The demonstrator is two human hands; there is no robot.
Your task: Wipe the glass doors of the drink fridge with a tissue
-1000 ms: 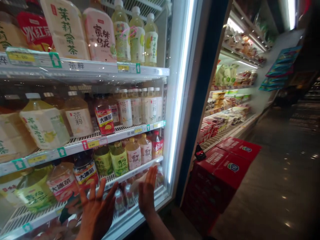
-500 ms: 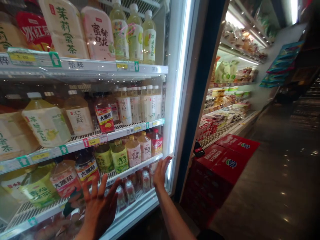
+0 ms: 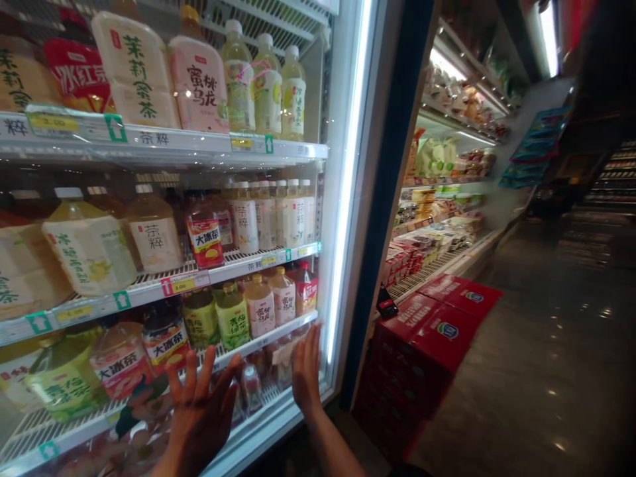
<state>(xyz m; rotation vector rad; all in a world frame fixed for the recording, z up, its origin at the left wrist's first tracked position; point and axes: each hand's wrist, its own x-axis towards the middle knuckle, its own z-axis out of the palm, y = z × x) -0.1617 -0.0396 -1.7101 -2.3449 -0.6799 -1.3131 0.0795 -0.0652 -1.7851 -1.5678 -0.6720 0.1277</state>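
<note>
A glass-fronted drinks cooler (image 3: 342, 199) fills the left half of the head view, its white shelves (image 3: 149, 139) packed with tea and juice bottles. My left hand (image 3: 199, 414) lies flat on the glass low down, fingers spread, in front of the bottom shelves. My right hand (image 3: 305, 371) is also open, fingers straight up, pressed to the glass near the door's lit right edge. Behind it stand small bottles (image 3: 261, 308) with green, pink and red labels. Neither hand holds anything.
A dark blue post (image 3: 392, 199) borders the cooler on the right. Stacked red cartons (image 3: 437, 331) sit on the floor beside it. Open chilled shelves (image 3: 447, 225) with packaged food run along the aisle; a dark glossy floor (image 3: 546, 364) stretches to the right.
My right hand went out to the door's right edge, then came back slightly left and lower on the glass. My left hand stayed flat in much the same place. The view tilted slightly.
</note>
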